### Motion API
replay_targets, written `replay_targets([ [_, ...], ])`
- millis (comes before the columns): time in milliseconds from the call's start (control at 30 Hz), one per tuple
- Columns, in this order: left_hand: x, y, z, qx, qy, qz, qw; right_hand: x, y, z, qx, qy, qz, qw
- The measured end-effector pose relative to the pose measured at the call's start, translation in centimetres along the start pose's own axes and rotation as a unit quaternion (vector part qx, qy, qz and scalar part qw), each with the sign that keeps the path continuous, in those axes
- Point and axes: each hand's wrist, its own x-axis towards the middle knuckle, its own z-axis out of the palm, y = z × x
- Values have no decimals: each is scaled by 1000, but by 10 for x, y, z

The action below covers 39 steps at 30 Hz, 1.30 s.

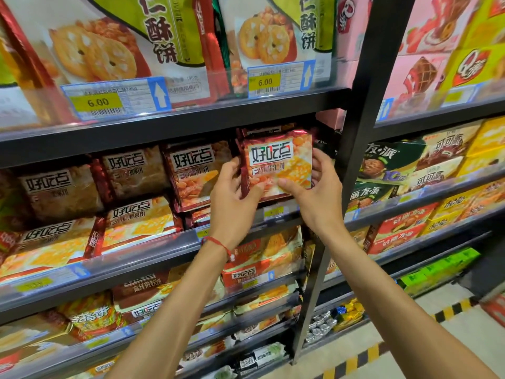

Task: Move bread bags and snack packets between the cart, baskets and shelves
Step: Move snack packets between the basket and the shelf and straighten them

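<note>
- Both hands hold one red snack packet [277, 165] upright, its printed front facing the camera, at the right end of the second shelf [164, 124] from the top.
- The left hand [235, 187] grips the packet's left edge and lower left corner; a red string bracelet [218, 243] sits on that wrist.
- The right hand [317, 184] clasps the right side, thumb pressed across the lower front, fingers wrapped behind.
- The packet stands just in front of another like it, and just beside a similar packet [199, 173] on its left.
- Its bottom edge seems to rest at the shelf lip, though the hands cover that spot.
- A dark upright post [363, 105] rises just right of the packet, with boxed cakes [437, 160] on the shelves beyond.
</note>
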Motion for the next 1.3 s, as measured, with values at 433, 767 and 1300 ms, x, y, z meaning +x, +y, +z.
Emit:
replay_targets([
  [433,-7,-33,-31,489,-13,124,863,48,11,22,-69,25,95,993],
  [767,-9,-39,-24,514,6,129,848,45,19,21,-167,-58,85,981],
  [1300,-57,-37,-49,562,-34,167,809,-30,23,-2,-325,-157,-259,896],
])
